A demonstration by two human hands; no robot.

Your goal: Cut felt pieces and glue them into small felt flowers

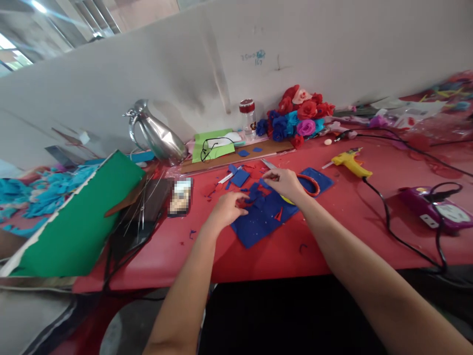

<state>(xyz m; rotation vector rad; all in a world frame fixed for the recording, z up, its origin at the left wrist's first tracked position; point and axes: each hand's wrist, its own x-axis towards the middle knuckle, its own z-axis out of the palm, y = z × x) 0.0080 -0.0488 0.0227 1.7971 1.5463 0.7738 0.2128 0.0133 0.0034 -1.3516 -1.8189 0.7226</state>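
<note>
My left hand rests on the red table covering at the left edge of a blue felt sheet, its fingertips on small red and blue felt scraps. My right hand hovers over the far part of the same sheet, fingers pinched on a small scrap piece. Scissors with orange-red handles lie just right of that hand, their blades pointing away to the left. Loose blue squares lie beyond the hands.
A yellow glue gun with a black cord lies to the right, near a purple power strip. Felt flowers, a jar and a steel jug stand by the wall. A green sheet and a phone lie left.
</note>
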